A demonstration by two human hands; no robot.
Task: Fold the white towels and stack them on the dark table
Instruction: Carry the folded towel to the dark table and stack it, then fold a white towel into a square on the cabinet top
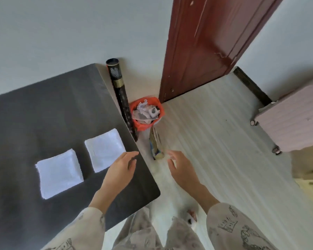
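Two folded white towels lie side by side on the dark table (43, 114). The left towel (59, 173) is a thicker square nearer to me; the right towel (104, 149) sits a little farther back, close to the table's right edge. My left hand (123, 166) hovers over the table's right edge just beside the right towel, fingers relaxed, holding nothing. My right hand (179, 165) hangs over the floor to the right of the table, fingers loosely spread and empty.
A tall dark tube (120, 94) leans against the wall beside the table. An orange-lined bin (145, 113) full of paper stands by the red-brown door (206, 47). A small carton (155, 146) stands on the floor. A pink wheeled cabinet (293, 120) is at right.
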